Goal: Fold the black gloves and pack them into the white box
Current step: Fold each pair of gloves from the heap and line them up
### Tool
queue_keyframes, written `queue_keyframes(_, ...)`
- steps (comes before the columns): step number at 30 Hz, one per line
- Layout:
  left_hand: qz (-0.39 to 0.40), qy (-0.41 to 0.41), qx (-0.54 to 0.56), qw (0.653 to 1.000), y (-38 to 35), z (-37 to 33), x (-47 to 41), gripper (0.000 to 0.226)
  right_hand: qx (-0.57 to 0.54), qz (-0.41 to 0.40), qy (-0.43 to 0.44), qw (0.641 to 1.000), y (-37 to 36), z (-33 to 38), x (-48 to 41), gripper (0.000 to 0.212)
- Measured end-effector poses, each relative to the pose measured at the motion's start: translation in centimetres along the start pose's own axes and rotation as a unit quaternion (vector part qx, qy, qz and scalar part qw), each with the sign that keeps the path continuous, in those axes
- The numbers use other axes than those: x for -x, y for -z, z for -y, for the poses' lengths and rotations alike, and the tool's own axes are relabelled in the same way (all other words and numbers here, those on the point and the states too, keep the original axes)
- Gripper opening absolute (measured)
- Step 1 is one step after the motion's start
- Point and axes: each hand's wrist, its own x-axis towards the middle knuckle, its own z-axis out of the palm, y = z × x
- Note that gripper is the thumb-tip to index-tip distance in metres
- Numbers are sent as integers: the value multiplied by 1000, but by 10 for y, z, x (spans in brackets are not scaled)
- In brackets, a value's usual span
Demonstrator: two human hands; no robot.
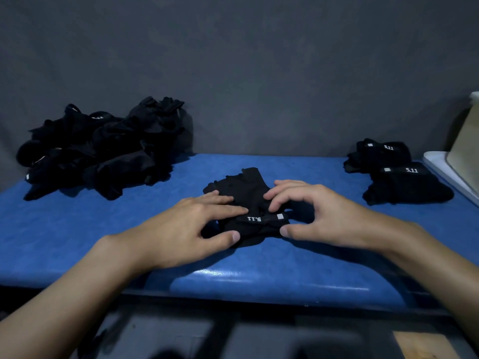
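At the padded blue table's [77, 229] glossy near edge, the left hand [191, 226] lies flat with straight, slightly spread fingers on a soft black glove [246, 195], while the right hand [318, 216] arches over it, curled fingertips and thumb pinching the cuff by its printed strap (white "5.11" lettering, upside down here). Farther back, a loose, rumpled pile [103, 149] of black gloves sits at left and two neat folded bundles [399, 172] at right, just beside the white box [435, 161] cut off by the frame edge.
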Motion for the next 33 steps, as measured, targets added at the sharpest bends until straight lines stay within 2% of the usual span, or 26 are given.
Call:
queue_keyframes(3, 6, 17, -22, 1000, 0, 2, 0, 72, -2, -16, 14, 1000, 1, 2, -1, 30)
queue_keyframes(9, 6, 28, -61, 998, -2, 4, 0, 80, 10, 21, -18, 1000, -1, 0, 0, 30)
queue_keyframes(15, -40, -10, -64, 997, -2, 2, 3, 87, 19, 24, -28, 999, -2, 3, -1, 31)
queue_keyframes(18, -65, -33, -55, 996, -1, 2, 2, 81, 16, 17, -32, 999, -2, 4, 0, 29)
queue_keyframes(24, -104, -92, -103, 985, 0, 1, -2, 53, 8, -4, -33, 999, -2, 4, 0, 23)
queue_keyframes(30, -146, -109, -123, 975, -4, 0, -4, 38, 8, -6, -32, 999, -1, 7, 0, 21)
queue_keyframes(33, -153, -100, -106, 977, -4, -1, -5, 37, 14, -3, -34, 999, -2, 8, 0, 27)
